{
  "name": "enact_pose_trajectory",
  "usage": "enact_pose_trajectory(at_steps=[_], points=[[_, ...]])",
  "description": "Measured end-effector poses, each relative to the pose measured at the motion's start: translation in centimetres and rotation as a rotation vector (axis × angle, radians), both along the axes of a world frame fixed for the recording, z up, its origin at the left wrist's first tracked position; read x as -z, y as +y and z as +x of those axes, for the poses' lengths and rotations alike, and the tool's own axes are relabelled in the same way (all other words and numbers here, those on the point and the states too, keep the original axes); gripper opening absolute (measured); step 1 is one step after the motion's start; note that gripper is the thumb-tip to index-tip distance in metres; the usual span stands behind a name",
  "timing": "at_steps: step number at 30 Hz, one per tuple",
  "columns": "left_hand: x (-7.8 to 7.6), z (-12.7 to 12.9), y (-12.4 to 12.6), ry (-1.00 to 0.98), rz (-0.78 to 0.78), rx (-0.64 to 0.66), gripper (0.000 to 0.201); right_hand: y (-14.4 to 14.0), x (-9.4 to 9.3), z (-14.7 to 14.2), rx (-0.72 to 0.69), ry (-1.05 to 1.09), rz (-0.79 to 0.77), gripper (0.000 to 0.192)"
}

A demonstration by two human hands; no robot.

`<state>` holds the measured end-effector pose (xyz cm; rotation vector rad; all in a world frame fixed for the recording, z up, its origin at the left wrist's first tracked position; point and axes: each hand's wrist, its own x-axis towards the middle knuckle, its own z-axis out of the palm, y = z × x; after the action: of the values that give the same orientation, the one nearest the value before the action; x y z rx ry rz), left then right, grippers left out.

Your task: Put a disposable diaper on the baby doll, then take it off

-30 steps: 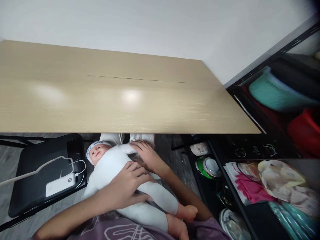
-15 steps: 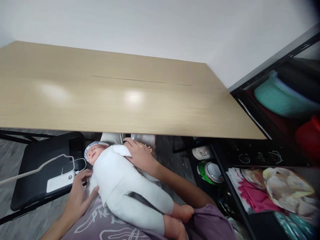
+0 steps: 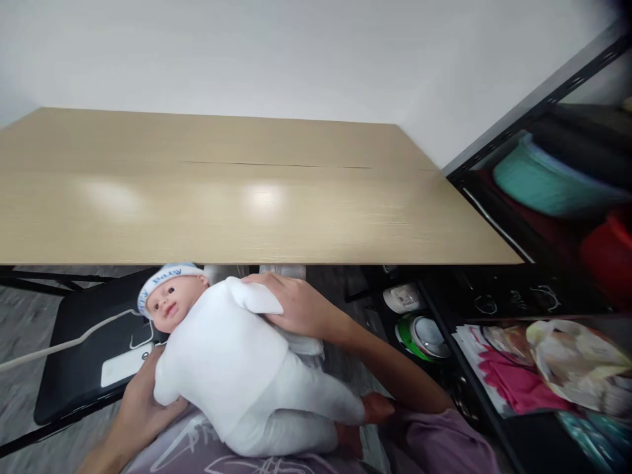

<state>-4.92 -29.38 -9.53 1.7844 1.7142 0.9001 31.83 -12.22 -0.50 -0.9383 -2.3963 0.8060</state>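
Note:
A baby doll (image 3: 222,349) in a white top and white trousers lies tilted across my lap, below the table's front edge. Its head, in a white cap with blue letters (image 3: 168,280), points to the upper left, and its bare feet point to the lower right. My left hand (image 3: 148,395) is closed round the doll's arm and side at the lower left. From the other side, my right hand (image 3: 291,303) grips the doll by its other arm and flank. Some fingertips of both hands are hidden behind the doll.
A wooden table (image 3: 296,217) spans the view ahead. At left, a black stool-like seat (image 3: 79,342) carries a white power bank (image 3: 126,364) with a cable. Shelves at right hold a teal basin (image 3: 548,181), a red container (image 3: 609,247), plastic bags (image 3: 577,362) and pink cloth (image 3: 518,382).
The doll has been raised toward me and looks larger, its head shifted left and up. My right hand has moved right with it, and its legs have come closer together.

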Motion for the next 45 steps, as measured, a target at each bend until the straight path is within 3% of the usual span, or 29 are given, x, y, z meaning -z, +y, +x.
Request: enact_pose_trajectory(at_steps=[3,6,9,12,16,23,28,35,39,45], points=[[-2.4,0.2,2.7,0.014,0.091,0.030,0.065,-0.7,-2.0,1.9,0.059,0.133,0.034,0.063],[-5.6,0.9,7.5,0.112,0.069,0.096,0.050,-0.2,-3.1,3.9,0.231,0.122,0.102,0.054],[-8.3,2.2,13.3,0.280,0.002,0.134,0.051,1.7,-2.7,5.9,0.404,-0.003,0.106,0.037],[-9.3,3.7,19.0,0.403,-0.006,0.161,0.056,4.4,-1.0,7.6,0.553,-0.113,0.118,0.031],[-8.5,4.9,24.0,0.465,0.023,0.130,0.061,6.8,1.7,9.1,0.640,-0.145,0.159,0.029],[-7.0,4.9,26.6,0.558,0.101,0.025,0.056,7.0,4.6,10.3,0.664,-0.089,0.215,0.038],[-6.4,4.6,30.3,0.623,0.143,0.067,0.054,9.3,5.9,10.3,0.674,-0.195,0.292,0.059],[-6.1,3.8,37.4,0.579,0.175,0.091,0.064,16.8,7.7,9.6,0.690,-0.235,0.353,0.073],[-5.5,3.1,42.0,0.536,0.205,0.087,0.073,22.2,8.5,9.5,0.679,-0.226,0.386,0.068],[-4.7,2.4,48.7,0.512,0.249,0.087,0.071,28.9,9.0,10.0,0.637,-0.222,0.421,0.065]])
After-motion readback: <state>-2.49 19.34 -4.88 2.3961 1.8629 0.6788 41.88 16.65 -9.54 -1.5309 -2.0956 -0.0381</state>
